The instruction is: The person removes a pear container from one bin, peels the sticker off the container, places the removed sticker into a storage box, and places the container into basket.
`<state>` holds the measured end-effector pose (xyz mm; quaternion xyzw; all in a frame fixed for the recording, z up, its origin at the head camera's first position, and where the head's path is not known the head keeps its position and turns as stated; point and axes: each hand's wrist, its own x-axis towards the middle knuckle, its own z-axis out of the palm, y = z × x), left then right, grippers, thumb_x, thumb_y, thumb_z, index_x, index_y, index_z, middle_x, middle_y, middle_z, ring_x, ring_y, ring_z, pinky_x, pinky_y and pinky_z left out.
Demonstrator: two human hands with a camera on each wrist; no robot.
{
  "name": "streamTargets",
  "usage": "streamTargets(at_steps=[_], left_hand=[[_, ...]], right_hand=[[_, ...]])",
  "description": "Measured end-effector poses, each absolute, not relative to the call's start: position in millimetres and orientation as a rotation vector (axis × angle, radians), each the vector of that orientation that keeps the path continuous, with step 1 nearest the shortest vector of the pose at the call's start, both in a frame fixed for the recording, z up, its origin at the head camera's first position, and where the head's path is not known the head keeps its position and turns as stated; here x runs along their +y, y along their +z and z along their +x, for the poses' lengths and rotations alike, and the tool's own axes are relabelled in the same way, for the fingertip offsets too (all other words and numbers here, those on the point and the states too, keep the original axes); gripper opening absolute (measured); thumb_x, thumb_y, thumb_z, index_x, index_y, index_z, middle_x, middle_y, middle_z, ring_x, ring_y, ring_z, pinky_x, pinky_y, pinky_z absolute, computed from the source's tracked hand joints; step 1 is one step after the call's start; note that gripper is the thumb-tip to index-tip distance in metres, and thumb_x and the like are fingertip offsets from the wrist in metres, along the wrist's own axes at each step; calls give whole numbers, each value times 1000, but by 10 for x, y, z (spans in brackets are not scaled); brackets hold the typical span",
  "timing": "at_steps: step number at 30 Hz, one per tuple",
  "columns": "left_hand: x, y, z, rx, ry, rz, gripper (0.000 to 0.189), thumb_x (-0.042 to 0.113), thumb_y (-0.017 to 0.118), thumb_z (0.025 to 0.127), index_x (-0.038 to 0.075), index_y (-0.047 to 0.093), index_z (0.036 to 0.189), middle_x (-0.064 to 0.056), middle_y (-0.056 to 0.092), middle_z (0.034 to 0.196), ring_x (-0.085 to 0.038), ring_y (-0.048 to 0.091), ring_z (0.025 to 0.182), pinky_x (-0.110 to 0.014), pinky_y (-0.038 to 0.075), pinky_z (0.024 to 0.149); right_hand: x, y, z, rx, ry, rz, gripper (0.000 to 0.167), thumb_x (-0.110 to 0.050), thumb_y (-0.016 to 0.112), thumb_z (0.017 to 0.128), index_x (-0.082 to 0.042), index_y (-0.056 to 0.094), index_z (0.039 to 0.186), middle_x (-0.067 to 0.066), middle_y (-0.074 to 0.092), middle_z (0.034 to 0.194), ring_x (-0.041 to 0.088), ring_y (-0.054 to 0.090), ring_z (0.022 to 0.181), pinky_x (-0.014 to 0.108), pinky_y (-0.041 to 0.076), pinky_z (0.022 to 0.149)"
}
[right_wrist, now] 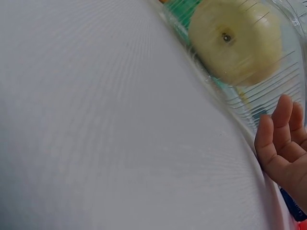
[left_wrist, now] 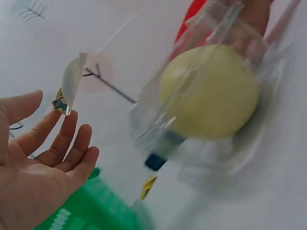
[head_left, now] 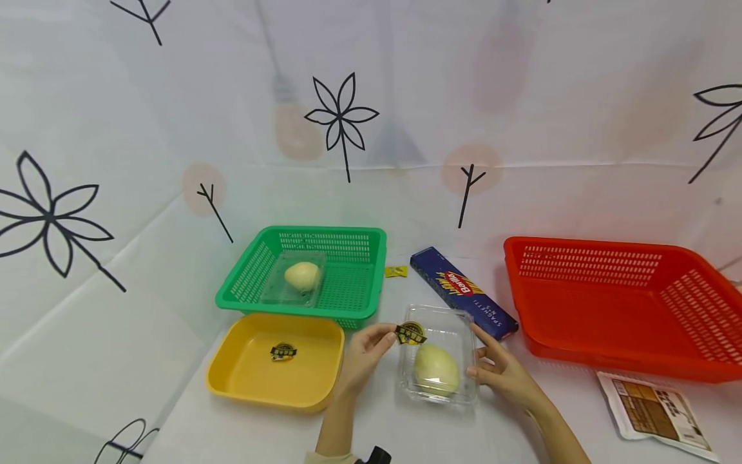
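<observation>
In the head view, my left hand pinches a black and gold sticker between thumb and fingertips, above the left edge of a clear plastic box. The sticker shows its pale side in the left wrist view. Inside the closed box lies a pale yellow-green pear. My right hand rests along the box's right side. Its index finger reaches toward the far right corner, and the other fingers are loosely bent by the wall. In the right wrist view, the fingers stand beside the box.
A green basket at back left holds another boxed pear. The yellow tray before it holds a similar sticker. A blue spaghetti box, small yellow packet, red basket and brown-white pouch lie around.
</observation>
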<state>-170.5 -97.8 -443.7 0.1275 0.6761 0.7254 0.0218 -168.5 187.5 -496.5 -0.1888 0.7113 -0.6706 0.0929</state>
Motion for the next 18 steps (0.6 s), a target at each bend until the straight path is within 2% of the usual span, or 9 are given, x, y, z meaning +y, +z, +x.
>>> streamTargets(at_steps=[9,16,18], left_hand=[[-1633,-4297,-1517,2386,2215,209,25,5,60,91,-11,60,109,-20,62,104,-12,59,91,-22,49,83],[-2073,-4284,-1476,2664,1905,94,16,4,62,89,-7,66,100,-16,66,96,-13,59,86,-21,49,71],[-2164,-4290,-1490,2697,1816,96,16,3,60,90,-7,67,100,-15,67,96,-16,59,87,-22,49,72]], right_hand=[[1877,-4969,-1699,2111,-1983,-550,77,1,59,88,-5,14,149,19,38,98,10,57,71,21,48,61],[1878,-4969,-1698,2097,-1990,-558,77,2,59,87,-6,14,150,18,37,97,10,57,70,22,48,61],[1881,-4973,-1699,2094,-1992,-569,77,2,59,88,-6,14,150,18,37,98,10,57,70,22,48,61]])
